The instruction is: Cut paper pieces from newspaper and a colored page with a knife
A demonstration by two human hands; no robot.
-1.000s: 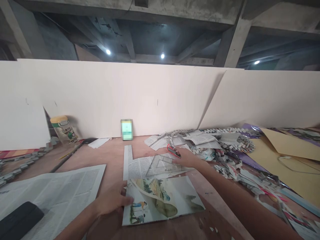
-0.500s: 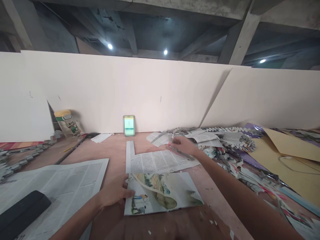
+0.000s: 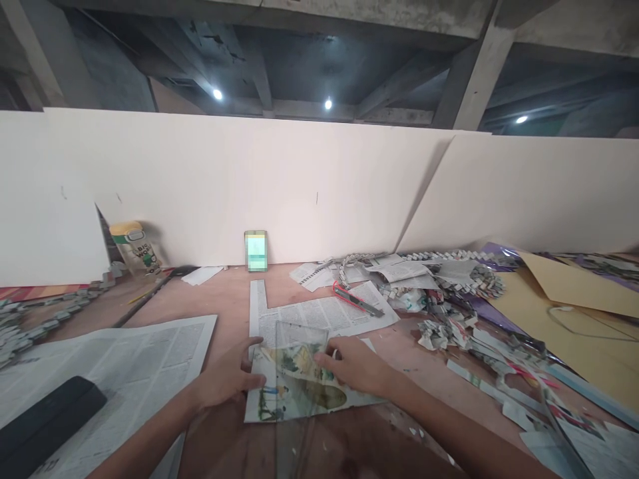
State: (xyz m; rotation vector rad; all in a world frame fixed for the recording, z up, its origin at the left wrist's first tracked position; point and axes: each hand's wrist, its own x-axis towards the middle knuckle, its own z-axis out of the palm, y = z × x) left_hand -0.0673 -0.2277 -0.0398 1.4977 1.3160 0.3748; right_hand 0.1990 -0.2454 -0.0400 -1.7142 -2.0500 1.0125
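Clear plastic ruler [image 3: 294, 372] lies across the illustrated page [image 3: 304, 386], pressed flat by the right hand [image 3: 354, 369] with fingers spread; the left hand [image 3: 227, 379], open, pins the page's edge. Red cutter [image 3: 355, 299] rests untouched on newspaper [image 3: 319, 316] beyond, no cut visible.

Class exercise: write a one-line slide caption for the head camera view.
Both hands, left hand and right hand, press a clear set square onto an illustrated page.
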